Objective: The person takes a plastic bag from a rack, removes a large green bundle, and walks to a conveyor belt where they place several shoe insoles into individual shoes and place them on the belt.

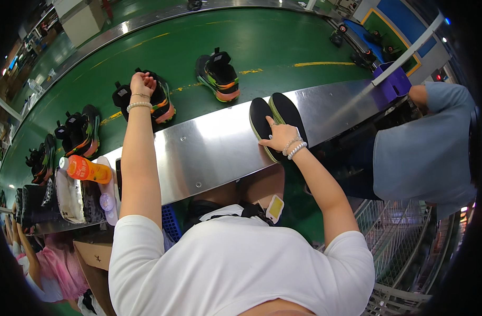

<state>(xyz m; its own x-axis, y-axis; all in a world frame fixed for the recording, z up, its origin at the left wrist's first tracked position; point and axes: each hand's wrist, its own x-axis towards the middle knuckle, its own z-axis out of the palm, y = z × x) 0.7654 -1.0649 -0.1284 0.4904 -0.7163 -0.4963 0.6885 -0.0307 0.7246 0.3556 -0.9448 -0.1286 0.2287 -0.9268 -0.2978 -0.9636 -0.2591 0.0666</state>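
Observation:
A pair of black insoles with greenish edges (pixel 287 108) lies side by side on the steel ledge (pixel 209 146). My right hand (pixel 281 136) rests on them, fingers spread across the near part. My left hand (pixel 143 84), fingers curled, is over a black sneaker with an orange and green sole (pixel 162 103) on the green conveyor belt; whether it grips the shoe cannot be told. Another such sneaker (pixel 221 77) stands on the belt between my hands, farther out. More black sneakers (pixel 80 132) stand on the belt at the left.
On the left of the ledge are an orange drink bottle (pixel 89 170), a white-lined box (pixel 69 193) and a lilac object (pixel 107 201). At the right are a purple bin (pixel 393 81), a person in a blue-grey shirt (pixel 426 146) and a wire cart (pixel 395 237). Another person in pink is at lower left.

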